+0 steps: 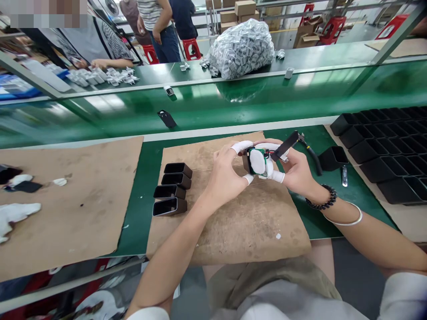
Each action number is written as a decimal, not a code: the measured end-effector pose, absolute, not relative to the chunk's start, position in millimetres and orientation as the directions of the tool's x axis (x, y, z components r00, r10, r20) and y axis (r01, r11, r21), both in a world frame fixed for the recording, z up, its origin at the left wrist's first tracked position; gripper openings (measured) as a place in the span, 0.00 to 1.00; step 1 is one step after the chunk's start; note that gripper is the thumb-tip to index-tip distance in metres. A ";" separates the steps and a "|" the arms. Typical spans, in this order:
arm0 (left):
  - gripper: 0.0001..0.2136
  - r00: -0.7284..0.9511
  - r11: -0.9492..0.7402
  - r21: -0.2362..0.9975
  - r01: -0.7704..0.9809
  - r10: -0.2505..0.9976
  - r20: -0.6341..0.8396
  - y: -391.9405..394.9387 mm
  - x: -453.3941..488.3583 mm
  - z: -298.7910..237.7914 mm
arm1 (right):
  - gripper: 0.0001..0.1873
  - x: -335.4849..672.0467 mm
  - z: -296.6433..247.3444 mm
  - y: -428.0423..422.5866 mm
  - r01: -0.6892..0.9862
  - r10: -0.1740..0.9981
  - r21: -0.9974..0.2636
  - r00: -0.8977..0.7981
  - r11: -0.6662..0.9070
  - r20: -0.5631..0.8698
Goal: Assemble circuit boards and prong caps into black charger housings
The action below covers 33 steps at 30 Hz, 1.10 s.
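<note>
Over the brown cardboard mat (227, 231), my left hand (227, 173) grips a small black housing (246, 162) from its left side. My right hand (296, 171) is closed around a green circuit board (267, 168) with a white rounded piece on its face. The board sits at the mouth of the housing; how deep it goes in is hidden. A black flat strip (285, 146) sticks up toward the upper right beside my right fingers, with red and black wires near its lower end. White finger covers wrap several fingertips of both hands.
Several black housings (169, 192) stand left on the mat. Cutting pliers (312, 153), a black housing (333, 158) and a small metal tool (344, 175) lie right, near rows of housings (387, 151). Across the green conveyor (200, 113), a bag of parts (243, 49) sits; a co-worker's hands handle white parts.
</note>
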<state>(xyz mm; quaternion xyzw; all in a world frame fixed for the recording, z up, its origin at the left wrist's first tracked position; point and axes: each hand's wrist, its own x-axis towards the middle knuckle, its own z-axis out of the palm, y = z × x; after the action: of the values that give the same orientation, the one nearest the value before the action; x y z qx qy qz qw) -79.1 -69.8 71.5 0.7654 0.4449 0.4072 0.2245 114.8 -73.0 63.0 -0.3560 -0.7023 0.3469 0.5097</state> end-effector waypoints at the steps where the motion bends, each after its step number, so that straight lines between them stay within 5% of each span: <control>1: 0.28 0.273 -0.505 0.704 0.500 0.863 0.425 -69.8 -79.3 71.4 | 0.26 114.7 62.9 -72.7 0.143 0.854 -0.852 -0.226 0.504 0.468; 33: 0.27 0.303 -0.607 0.585 0.538 0.787 0.537 -69.3 -81.4 71.0 | 0.22 113.9 65.3 -76.1 0.166 0.839 -0.829 -0.222 0.535 0.497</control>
<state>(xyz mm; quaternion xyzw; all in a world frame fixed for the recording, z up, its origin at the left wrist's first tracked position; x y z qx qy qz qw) -81.4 -69.3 71.0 0.7934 0.4176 0.4170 0.1491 113.9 -76.1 65.3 -0.3539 -0.7095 0.3277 0.5137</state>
